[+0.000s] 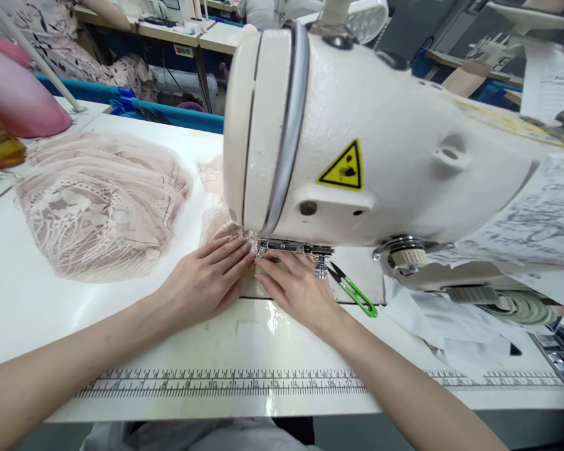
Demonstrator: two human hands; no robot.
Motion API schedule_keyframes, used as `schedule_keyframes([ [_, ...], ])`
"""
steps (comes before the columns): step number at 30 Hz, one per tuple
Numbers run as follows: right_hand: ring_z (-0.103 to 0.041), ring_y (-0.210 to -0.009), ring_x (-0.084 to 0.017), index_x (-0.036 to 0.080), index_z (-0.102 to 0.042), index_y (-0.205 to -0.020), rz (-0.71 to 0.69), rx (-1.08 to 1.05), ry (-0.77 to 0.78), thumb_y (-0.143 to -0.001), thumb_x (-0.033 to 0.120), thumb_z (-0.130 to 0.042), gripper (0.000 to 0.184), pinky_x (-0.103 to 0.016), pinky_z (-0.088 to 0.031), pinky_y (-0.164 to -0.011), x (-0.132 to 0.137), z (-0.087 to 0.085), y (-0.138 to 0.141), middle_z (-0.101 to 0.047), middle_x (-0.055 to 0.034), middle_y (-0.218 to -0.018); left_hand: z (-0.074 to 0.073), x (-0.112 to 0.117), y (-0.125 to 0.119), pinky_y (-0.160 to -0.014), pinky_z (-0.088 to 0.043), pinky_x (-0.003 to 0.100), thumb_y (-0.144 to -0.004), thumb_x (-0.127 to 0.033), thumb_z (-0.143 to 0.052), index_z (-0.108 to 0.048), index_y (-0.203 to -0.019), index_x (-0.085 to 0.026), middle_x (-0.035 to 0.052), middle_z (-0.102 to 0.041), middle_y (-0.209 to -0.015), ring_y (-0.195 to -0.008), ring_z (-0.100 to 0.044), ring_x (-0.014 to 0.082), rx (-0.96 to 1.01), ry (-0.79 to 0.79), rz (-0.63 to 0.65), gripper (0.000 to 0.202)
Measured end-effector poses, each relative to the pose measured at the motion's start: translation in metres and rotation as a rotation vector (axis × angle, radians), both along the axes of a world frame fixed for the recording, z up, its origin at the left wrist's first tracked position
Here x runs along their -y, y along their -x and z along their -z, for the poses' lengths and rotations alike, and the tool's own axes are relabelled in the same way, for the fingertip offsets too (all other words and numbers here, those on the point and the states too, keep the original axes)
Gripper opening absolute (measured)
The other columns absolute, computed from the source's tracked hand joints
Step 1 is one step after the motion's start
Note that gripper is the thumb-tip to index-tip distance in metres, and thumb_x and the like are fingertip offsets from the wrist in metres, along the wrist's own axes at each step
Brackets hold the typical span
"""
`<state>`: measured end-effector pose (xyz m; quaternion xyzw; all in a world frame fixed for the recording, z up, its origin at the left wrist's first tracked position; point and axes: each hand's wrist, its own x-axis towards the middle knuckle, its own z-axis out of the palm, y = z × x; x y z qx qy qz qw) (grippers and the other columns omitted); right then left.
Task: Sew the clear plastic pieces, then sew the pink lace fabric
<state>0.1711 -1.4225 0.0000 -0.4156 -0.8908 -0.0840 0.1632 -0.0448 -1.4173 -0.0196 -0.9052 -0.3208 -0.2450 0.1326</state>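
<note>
A white sewing machine (380, 138) stands before me, its presser-foot area partly hidden by its head and my fingers. Under the needle end lies a piece of pale pink lace (215, 227). My left hand (209, 275) rests flat on this lace, fingers stretched toward the presser foot. From the other side my right hand (298, 285) reaches in beside the metal attachment (320, 266), its fingers extended and apart at the lace edge. Neither hand visibly grips anything. Green thread snips (355, 289) lie just right of my right hand, blades pointing toward the machine.
A heap of pale pink lace and mesh (108, 207) spreads over the left tabletop. A printed ruler (225, 383) runs along the front edge. White scraps (451, 326) lie at right, near a dark device (561, 351). Another person (117, 75) sits beyond a blue cloth edge.
</note>
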Motion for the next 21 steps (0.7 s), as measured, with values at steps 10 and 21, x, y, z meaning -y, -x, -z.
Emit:
schedule_keyframes([
  [10,-0.065,-0.092,-0.017,0.024,-0.066,-0.117,0.023,0.020,-0.018,-0.101,0.034,-0.046,0.027,-0.034,-0.044,-0.086,-0.0012,0.0017,-0.0014,-0.068,-0.0043,-0.119,-0.0005,-0.0012,-0.0026,-0.101,-0.053,0.044,-0.092,-0.022,-0.045,-0.064,-0.123,-0.008,0.0141,-0.065,-0.125,-0.119,-0.061,0.0292,0.015,0.013,-0.017,0.039],
  [21,-0.067,-0.089,-0.018,0.022,-0.067,-0.117,0.050,0.041,-0.070,-0.100,0.034,-0.047,0.029,-0.035,-0.045,-0.081,-0.0033,0.0010,0.0003,-0.071,-0.0066,-0.114,0.0007,-0.0037,-0.0031,-0.102,-0.049,0.047,-0.093,-0.025,-0.043,-0.060,-0.128,-0.007,0.0149,-0.062,-0.130,-0.124,-0.056,0.0317,0.005,0.085,-0.051,0.042],
])
